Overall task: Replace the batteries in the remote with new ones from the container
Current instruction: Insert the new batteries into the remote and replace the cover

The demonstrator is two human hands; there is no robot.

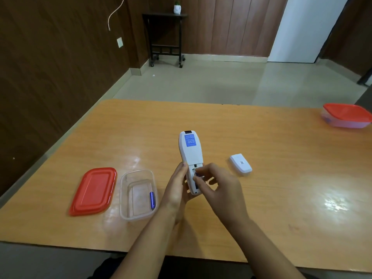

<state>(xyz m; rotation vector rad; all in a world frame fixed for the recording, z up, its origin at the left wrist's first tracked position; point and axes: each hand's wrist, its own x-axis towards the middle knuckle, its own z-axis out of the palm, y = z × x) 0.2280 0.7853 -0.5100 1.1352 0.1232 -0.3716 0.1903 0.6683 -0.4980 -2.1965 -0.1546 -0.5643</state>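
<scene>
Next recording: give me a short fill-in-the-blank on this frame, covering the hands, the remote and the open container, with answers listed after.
1. The clear container beside the left hand holds ____ spare battery.
2. Its red lid lies on the table to the container's ____.
3. The right hand pinches a ____ battery at the open compartment of the remote.
4. The white cover lies to the ____ of the remote.
Answers: one; left; blue; right.

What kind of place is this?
Likely a plain room in a home or office: a glossy light-brown wooden table, dark brown wood-panelled walls, a pale tiled floor, and a small black wheeled side table.
</scene>
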